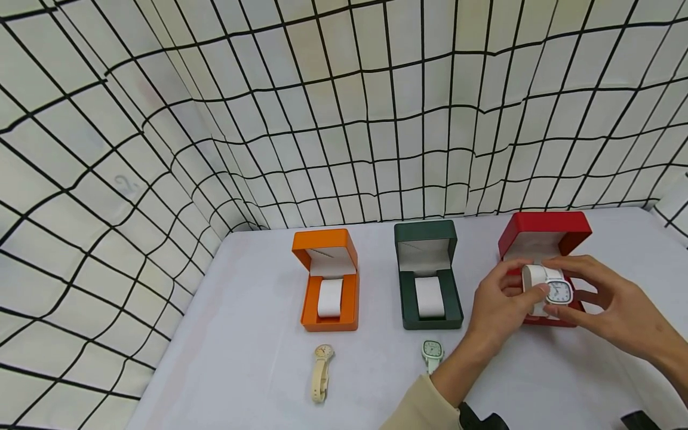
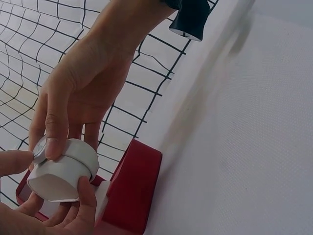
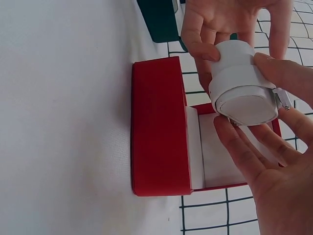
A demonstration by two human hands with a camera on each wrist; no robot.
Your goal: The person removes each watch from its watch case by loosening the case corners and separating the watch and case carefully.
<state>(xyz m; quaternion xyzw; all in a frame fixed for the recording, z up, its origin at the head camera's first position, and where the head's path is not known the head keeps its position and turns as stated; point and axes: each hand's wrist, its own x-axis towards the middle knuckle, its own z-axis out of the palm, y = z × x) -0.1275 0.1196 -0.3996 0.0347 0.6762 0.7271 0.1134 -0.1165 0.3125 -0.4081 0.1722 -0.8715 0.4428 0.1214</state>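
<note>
Over the red watch box (image 1: pixel 545 236) at the right, both hands hold a white cushion (image 1: pixel 533 276) with a white watch (image 1: pixel 559 292) around it. My left hand (image 1: pixel 497 301) grips the cushion's left end, its thumb beside the watch face. The right hand (image 1: pixel 618 301) pinches the watch from the right, thumb below the square face and fingers above. In the right wrist view the watch strap (image 3: pixel 239 78) circles the cushion near one end, and a small metal piece (image 3: pixel 282 99) sticks out at its side. The left wrist view shows the watch face (image 2: pixel 40 149) edge-on.
An open orange box (image 1: pixel 329 325) and an open green box (image 1: pixel 432 322) each hold a white cushion. A cream watch (image 1: pixel 321 373) lies before the orange one, a pale green watch (image 1: pixel 432 352) before the green one. Black-lined netting (image 1: pixel 371 119) stands behind the white table (image 1: pixel 242 334).
</note>
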